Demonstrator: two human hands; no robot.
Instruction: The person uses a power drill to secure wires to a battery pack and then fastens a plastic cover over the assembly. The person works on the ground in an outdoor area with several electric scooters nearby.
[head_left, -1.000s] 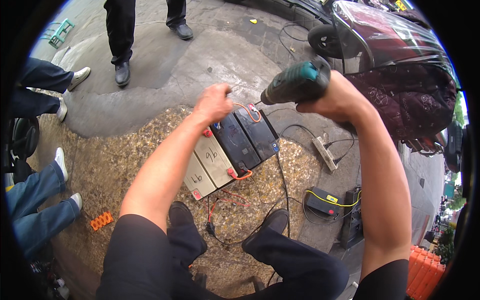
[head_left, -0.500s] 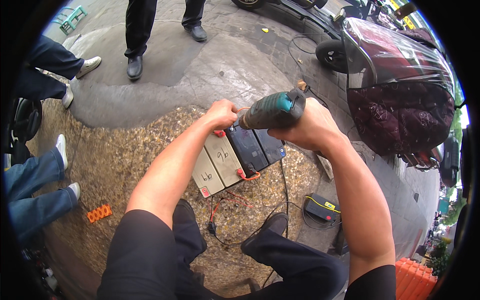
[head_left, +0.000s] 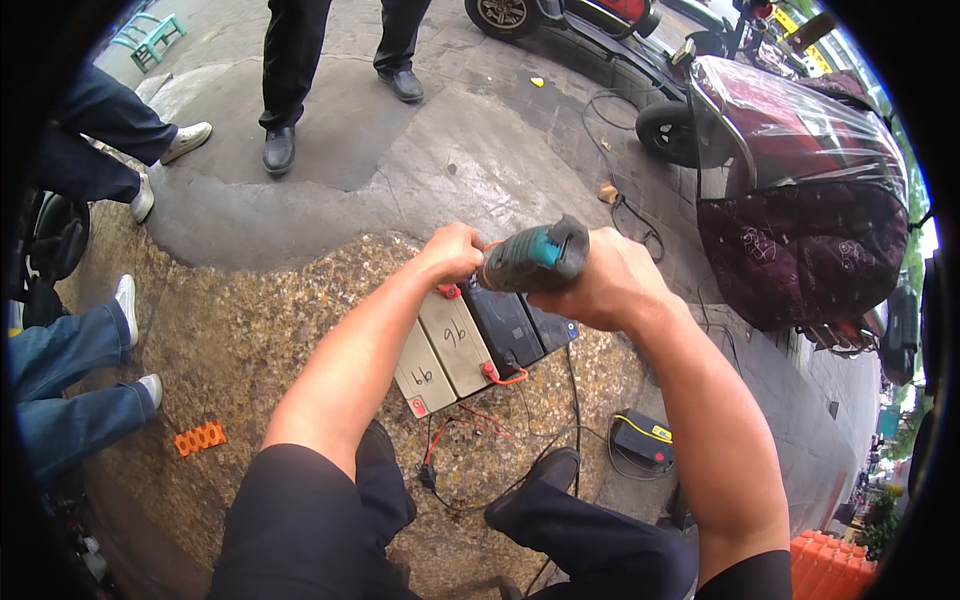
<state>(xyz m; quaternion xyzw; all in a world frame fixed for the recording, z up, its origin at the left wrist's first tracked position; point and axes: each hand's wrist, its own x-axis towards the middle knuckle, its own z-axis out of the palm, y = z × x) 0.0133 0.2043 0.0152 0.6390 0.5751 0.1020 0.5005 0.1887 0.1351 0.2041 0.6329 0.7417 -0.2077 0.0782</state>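
My right hand (head_left: 612,282) is wrapped around the grip of a teal and black cordless drill (head_left: 535,256), its nose pointing down over the far end of a row of batteries. Beside that nose my left hand (head_left: 455,253) is closed in a pinch at an orange wire (head_left: 491,245); its fingertips are partly hidden. Below the hands, two grey batteries (head_left: 457,350) with handwritten marks stand against black batteries (head_left: 505,335). A short orange cable (head_left: 513,377) links a red-capped terminal of a grey battery to the black one beside it. The drill hides the contact point.
A dark charger box (head_left: 642,438) lies right of my feet, with cables around it. Red and black leads (head_left: 440,440) lie before the batteries. An orange plastic piece (head_left: 201,439) is at left. People's legs (head_left: 295,65) stand around; a covered scooter (head_left: 800,190) is parked at right.
The whole view has shifted slightly, so the scene sits lower. The drill's rear has moved left and down, and the drill looks more foreshortened. Both hands keep their grips by the batteries' far end.
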